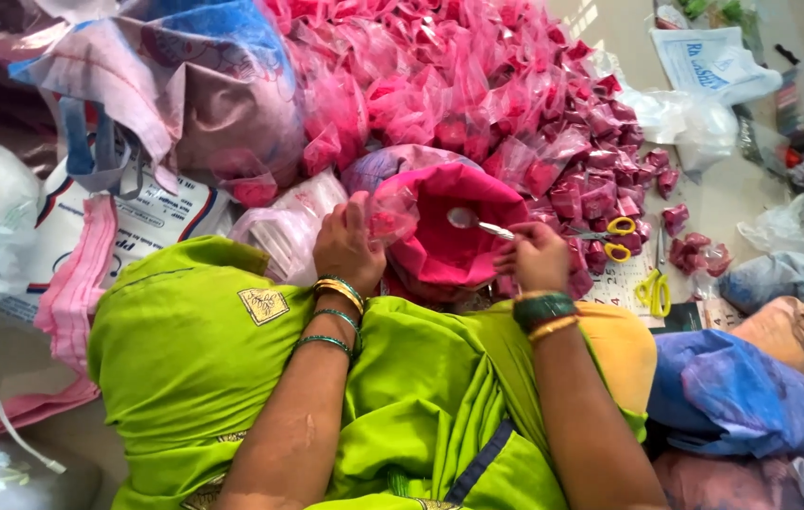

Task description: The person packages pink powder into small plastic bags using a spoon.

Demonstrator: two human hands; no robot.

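My left hand (347, 247) pinches a small clear plastic pouch (392, 210) held open beside a bowl of bright pink powder (454, 247). My right hand (536, 257) grips a metal spoon (473, 222) whose bowl hovers over the pink powder, close to the pouch mouth. Both wrists wear bangles. A green garment (232, 368) covers my lap below the hands.
A big heap of filled pink pouches (477, 94) lies beyond the bowl. Two pairs of yellow-handled scissors (652, 288) rest on the right. Plastic bags (694, 123), printed sacks (147, 217) and coloured cloth (751, 397) crowd the floor around.
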